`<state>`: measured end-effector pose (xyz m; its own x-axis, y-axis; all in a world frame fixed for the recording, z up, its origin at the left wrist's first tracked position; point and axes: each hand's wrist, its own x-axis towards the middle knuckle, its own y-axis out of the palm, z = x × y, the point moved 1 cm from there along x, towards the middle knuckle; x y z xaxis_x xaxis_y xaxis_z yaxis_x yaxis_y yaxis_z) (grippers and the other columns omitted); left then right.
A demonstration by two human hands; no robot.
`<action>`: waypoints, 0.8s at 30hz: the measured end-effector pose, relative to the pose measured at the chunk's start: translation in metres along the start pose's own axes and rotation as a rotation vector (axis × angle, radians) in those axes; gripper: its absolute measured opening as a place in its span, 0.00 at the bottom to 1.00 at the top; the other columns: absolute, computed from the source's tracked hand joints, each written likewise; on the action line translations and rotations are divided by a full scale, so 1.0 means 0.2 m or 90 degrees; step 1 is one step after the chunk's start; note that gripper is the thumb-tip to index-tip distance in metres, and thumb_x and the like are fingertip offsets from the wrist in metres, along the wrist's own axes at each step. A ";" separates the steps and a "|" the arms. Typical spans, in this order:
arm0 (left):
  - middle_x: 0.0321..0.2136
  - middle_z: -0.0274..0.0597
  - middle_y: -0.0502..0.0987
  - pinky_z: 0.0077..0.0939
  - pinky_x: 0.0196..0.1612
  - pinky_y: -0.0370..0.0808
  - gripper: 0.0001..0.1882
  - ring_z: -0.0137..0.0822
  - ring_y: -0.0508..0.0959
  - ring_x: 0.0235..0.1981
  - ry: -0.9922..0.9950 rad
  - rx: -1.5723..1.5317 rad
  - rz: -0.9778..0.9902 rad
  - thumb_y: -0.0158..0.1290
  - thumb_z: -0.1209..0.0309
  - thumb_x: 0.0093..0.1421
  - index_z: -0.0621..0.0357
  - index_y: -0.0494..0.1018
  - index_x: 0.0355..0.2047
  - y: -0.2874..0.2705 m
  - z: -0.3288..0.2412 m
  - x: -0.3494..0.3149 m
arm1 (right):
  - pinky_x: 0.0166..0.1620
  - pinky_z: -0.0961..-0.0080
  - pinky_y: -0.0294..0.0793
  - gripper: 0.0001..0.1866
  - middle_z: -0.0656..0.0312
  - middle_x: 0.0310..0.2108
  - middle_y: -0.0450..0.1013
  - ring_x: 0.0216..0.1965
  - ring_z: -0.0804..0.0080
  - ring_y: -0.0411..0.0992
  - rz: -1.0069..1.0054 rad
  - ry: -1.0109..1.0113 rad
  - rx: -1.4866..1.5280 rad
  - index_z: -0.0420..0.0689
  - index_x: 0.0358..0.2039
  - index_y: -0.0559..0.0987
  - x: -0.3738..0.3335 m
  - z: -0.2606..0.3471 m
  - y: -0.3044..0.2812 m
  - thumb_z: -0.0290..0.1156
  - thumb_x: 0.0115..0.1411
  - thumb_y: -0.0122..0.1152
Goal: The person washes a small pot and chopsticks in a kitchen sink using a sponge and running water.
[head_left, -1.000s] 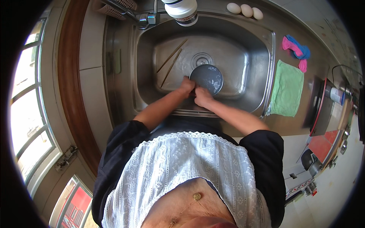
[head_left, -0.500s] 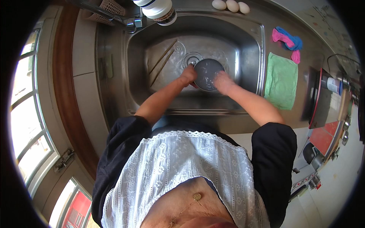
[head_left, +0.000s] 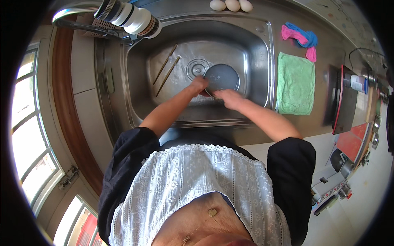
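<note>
A round grey bowl [head_left: 223, 77] with wet, shiny insides is tilted over the floor of the steel sink [head_left: 143, 82], right of the drain strainer [head_left: 198, 69]. My left hand [head_left: 200, 85] is closed on the bowl's left rim, its thumb side uppermost. At the near rim is my right hand [head_left: 230, 99], its fingers bent over the edge; they are slightly blurred and partly hidden. Two thin wooden chopsticks [head_left: 167, 76] lie apart on the sink floor to the left. Water and a little foam spread around them.
A white tap head [head_left: 141, 25] hangs over the sink's far left corner. Three eggs [head_left: 232, 5] rest behind the sink. On the right counter lie a green cloth [head_left: 296, 84] and a pink and blue cloth [head_left: 303, 37]. A red-edged dark panel [head_left: 344, 100] stands farther right.
My right hand has shifted from the bowl's right inside to its near rim. Less foam shows in the bowl. The whole view has moved slightly, so the sink appears farther left.
</note>
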<state>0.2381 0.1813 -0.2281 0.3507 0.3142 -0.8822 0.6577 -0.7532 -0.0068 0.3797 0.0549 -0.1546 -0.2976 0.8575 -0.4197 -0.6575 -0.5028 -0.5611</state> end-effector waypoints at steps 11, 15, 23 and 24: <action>0.40 0.57 0.75 0.43 0.18 0.81 0.22 0.55 0.80 0.28 0.119 0.119 -0.057 0.36 0.76 0.59 0.60 0.62 0.55 0.12 -0.23 -0.13 | 0.49 0.65 0.66 0.19 0.57 0.37 0.75 0.43 0.63 0.73 0.138 0.049 -0.332 0.46 0.41 0.77 -0.06 -0.06 -0.09 0.28 0.45 0.59; 0.39 0.57 0.74 0.43 0.18 0.81 0.28 0.54 0.80 0.28 0.120 0.054 -0.049 0.35 0.77 0.59 0.55 0.53 0.61 0.15 -0.16 -0.12 | 0.46 0.63 0.66 0.16 0.51 0.38 0.74 0.44 0.54 0.71 0.058 0.155 0.037 0.43 0.42 0.74 0.00 0.04 0.05 0.31 0.52 0.47; 0.44 0.52 0.73 0.43 0.16 0.79 0.32 0.54 0.80 0.31 0.024 -0.024 -0.001 0.35 0.80 0.57 0.48 0.50 0.63 0.18 -0.21 -0.21 | 0.50 0.64 0.65 0.20 0.51 0.48 0.71 0.52 0.55 0.67 0.064 0.200 0.101 0.43 0.44 0.74 0.18 -0.13 0.17 0.37 0.60 0.36; 0.45 0.51 0.73 0.43 0.16 0.80 0.32 0.54 0.80 0.30 0.030 -0.016 0.005 0.35 0.80 0.57 0.47 0.49 0.63 0.18 -0.22 -0.21 | 0.51 0.67 0.65 0.21 0.52 0.51 0.70 0.54 0.56 0.66 0.032 0.203 0.028 0.43 0.46 0.75 0.19 -0.16 0.20 0.37 0.61 0.37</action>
<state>0.2758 0.1663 -0.1706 0.3862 0.3354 -0.8593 0.6713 -0.7410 0.0125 0.3637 0.0641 -0.2150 -0.1033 0.7514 -0.6517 -0.6795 -0.5318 -0.5055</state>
